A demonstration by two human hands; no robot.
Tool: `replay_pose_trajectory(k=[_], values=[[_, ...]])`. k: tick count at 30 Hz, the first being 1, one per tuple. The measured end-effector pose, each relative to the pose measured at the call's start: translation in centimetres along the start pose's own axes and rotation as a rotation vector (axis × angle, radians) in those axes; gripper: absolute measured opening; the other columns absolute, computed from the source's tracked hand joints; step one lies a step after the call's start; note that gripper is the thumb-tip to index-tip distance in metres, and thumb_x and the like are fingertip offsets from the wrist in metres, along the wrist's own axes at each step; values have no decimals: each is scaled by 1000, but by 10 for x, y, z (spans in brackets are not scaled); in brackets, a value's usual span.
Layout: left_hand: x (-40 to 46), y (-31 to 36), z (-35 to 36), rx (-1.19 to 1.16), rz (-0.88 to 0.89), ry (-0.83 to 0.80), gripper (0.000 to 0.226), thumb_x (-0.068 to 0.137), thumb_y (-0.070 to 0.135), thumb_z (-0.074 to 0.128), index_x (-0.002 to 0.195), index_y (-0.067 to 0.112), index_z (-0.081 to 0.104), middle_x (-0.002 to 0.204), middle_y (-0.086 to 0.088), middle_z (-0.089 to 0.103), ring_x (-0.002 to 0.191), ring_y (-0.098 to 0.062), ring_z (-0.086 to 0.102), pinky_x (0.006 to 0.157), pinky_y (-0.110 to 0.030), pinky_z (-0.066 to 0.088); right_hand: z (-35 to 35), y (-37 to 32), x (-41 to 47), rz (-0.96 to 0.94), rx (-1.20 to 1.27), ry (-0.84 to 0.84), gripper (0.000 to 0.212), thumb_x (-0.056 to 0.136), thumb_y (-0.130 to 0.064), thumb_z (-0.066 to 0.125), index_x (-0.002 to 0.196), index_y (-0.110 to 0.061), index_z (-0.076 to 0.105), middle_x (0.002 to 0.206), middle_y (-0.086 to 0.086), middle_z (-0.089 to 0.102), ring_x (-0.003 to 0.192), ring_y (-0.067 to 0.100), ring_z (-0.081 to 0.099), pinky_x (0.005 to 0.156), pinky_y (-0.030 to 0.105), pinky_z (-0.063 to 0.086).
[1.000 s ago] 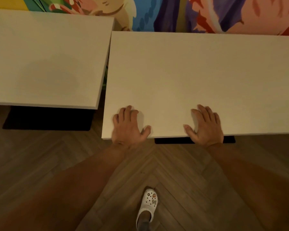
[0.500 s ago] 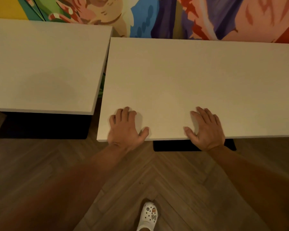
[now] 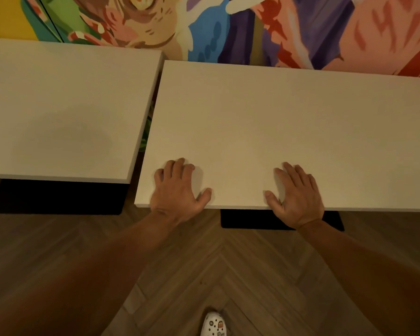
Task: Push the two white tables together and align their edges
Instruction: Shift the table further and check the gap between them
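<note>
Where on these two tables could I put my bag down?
Left table: whole top bare. Right table: bare from the mural wall down to the left hand and right hand at its near edge. The gap between the tables is too narrow.

Two white tables fill the top half of the picture. The left table (image 3: 58, 112) sits a bit higher up in the frame. The right table (image 3: 289, 132) sits lower, so its near edge sticks out past the other one. A thin gap runs between them, narrow at the top and wider at the bottom.
</note>
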State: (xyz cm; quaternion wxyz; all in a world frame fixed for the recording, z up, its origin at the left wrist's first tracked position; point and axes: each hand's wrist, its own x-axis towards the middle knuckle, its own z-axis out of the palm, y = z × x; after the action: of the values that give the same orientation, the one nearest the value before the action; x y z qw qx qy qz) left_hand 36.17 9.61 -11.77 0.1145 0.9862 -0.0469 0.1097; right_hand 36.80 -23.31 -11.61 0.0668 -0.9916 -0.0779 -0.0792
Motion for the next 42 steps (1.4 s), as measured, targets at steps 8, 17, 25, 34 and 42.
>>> replay_pose_trajectory(k=[8, 17, 25, 34, 42], values=[[25, -12, 6, -15, 18, 24, 73, 84, 74, 48, 133, 20, 52, 146, -6, 49, 132, -30, 43, 107, -51, 34, 7, -4, 20, 28, -9, 0, 77, 94, -69, 35, 152, -20, 47, 163, 7, 40, 151, 35, 32, 122, 58, 27], [53, -24, 15, -21, 36, 17, 74, 85, 78, 45, 135, 25, 49, 149, -5, 48, 136, -29, 41, 108, -52, 35, 15, -7, 39, 44, -24, 25, 76, 94, -68, 35, 151, -19, 47, 162, 8, 41, 150, 36, 33, 121, 58, 28], [60, -27, 15, -25, 49, 7, 75, 85, 77, 45, 137, 23, 49, 150, -6, 46, 137, -30, 40, 109, -52, 33, 19, -6, 45, 46, -34, 40, 75, 95, -68, 35, 151, -19, 48, 161, 9, 42, 150, 37, 34, 120, 59, 30], [60, -28, 14, -27, 41, -4, 76, 85, 78, 46, 138, 24, 48, 152, -5, 44, 139, -30, 38, 112, -53, 32, 16, -9, 47, 48, -25, 34, 76, 94, -68, 36, 151, -19, 47, 161, 9, 42, 150, 37, 34, 121, 59, 28], [61, -27, 7, -25, 38, -55, 77, 84, 78, 47, 139, 25, 44, 150, -4, 43, 136, -30, 40, 111, -53, 33, 10, -10, 48, 65, -4, -24, 75, 94, -70, 38, 150, -21, 46, 161, 9, 41, 149, 36, 33, 120, 60, 27]])
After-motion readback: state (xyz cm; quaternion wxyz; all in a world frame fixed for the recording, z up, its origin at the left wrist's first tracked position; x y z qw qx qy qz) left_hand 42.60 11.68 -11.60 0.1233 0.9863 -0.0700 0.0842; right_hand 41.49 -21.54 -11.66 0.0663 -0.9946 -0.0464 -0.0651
